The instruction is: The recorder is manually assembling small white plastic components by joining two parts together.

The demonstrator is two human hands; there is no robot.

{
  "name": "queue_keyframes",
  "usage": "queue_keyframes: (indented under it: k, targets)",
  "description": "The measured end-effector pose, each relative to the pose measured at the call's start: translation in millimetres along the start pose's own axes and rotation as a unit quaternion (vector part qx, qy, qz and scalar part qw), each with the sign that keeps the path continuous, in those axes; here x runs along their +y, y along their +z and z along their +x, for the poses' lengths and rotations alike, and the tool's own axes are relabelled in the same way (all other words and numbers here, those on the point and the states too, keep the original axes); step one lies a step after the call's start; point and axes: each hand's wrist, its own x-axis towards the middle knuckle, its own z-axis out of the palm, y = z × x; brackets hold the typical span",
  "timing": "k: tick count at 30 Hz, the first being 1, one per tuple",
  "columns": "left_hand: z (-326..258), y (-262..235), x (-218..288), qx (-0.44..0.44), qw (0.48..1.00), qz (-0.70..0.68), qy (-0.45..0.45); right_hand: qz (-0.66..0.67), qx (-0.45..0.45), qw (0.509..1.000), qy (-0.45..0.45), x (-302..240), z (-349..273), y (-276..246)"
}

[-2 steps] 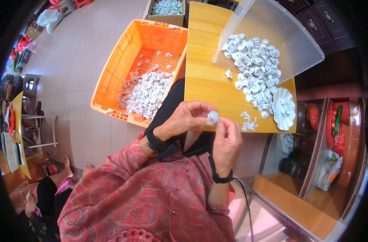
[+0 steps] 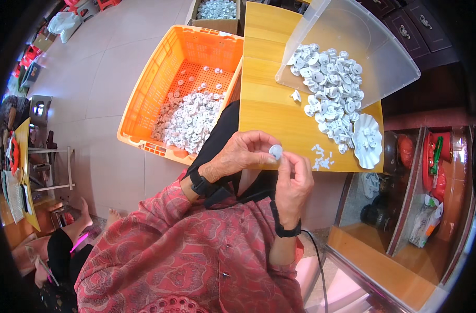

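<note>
the left hand (image 2: 237,156) pinches a small round white cap (image 2: 275,152) between thumb and fingertips, just below the middle of the frame, over the near edge of the wooden board (image 2: 264,104). the right hand (image 2: 295,182) sits right beside it, fingers curled narrow, fingertips close against the cap; whether it holds a tiny part of its own i cannot tell, the fingers hide it.

to do this step well, it looks wise to keep the cap steady in the left pinch and let only the right fingertips work, since the piece is small and slick. holding both hands low over the board seems sensible, so a dropped bit lands on wood and not the floor.

a few tiny white bits (image 2: 321,156) lie on the board just right of the hands. further up, a heap of white caps (image 2: 332,94) spills from a tilted clear bin (image 2: 373,47) in the upper right, with a frilled white dish (image 2: 367,141) at its lower end. an orange crate (image 2: 159,88), upper left of the middle, holds more white pieces, well within reach of the left arm. i judge the risk is mainly a slip of the fingers.
</note>
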Motion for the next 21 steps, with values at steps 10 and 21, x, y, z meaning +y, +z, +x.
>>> queue_keyframes:
  k: [10, 21]
  targets:
    - [-0.4, -2.7, 0.7, -0.021, 1.0, 0.005, 0.016, 0.074, -0.001, 0.992, 0.101, 8.5, -4.5, 3.6]
    - [0.2, -5.6, 3.4, -0.04, 0.997, 0.06, 0.033, 0.099, -0.009, 0.985, 0.139, 8.5, -2.9, 1.8]
